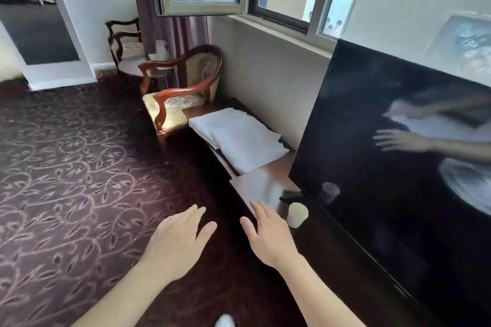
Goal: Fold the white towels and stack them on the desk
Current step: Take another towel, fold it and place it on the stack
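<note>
Both hands out flat, palms down, fingers spread, gripping nothing. Left hand (180, 240) over the patterned carpet (79, 167); right hand (268, 233) above the near edge of the desk (265, 183). White towels (239, 135), folded and overlapping, lie on the desk toward 12 o'clock of the hands, well apart. Small pale cup (297, 214) just beside the right hand at 3 o'clock. Dark TV screen (372, 154) at 2 o'clock. Wooden armchair (180, 87) past the towels, 11 o'clock.

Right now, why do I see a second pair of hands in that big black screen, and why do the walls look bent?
Head view: the dark glossy TV screen mirrors the left hand, the right hand and the white towels; the paper cup shows faintly too. Head view: the wide-angle lens bows the window frame and tilts the walls. Head view: daylight from the window; far corners are soft.
</note>
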`<action>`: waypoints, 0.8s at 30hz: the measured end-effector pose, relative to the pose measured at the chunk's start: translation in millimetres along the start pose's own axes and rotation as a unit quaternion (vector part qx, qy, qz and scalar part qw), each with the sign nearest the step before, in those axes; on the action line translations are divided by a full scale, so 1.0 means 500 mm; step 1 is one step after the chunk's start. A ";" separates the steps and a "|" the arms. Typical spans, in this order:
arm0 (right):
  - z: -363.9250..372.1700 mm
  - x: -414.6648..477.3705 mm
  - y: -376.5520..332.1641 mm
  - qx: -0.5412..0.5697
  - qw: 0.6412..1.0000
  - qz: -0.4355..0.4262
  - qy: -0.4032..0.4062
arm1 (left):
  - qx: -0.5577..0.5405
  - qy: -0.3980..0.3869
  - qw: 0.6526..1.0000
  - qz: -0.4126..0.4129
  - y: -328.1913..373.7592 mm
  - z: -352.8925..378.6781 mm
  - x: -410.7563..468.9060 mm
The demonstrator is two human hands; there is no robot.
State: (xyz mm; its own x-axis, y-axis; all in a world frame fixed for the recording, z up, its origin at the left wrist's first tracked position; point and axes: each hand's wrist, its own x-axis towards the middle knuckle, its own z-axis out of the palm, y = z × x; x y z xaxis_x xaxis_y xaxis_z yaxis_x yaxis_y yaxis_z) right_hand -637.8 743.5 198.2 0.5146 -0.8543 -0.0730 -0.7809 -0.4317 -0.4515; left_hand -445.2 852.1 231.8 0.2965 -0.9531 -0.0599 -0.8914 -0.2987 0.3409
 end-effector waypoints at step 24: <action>0.101 0.840 -0.089 0.147 0.945 0.291 -0.019 | 0.078 -0.242 0.946 0.200 -0.324 -0.045 1.065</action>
State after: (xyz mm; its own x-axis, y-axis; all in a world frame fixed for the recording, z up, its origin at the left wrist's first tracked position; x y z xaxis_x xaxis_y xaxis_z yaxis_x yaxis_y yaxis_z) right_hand -369.2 418.5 142.8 0.0450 -0.9085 -0.4154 -0.8061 0.2126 -0.5523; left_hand -135.3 393.9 166.1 -0.2327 -0.8903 -0.3914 -0.9503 0.1225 0.2864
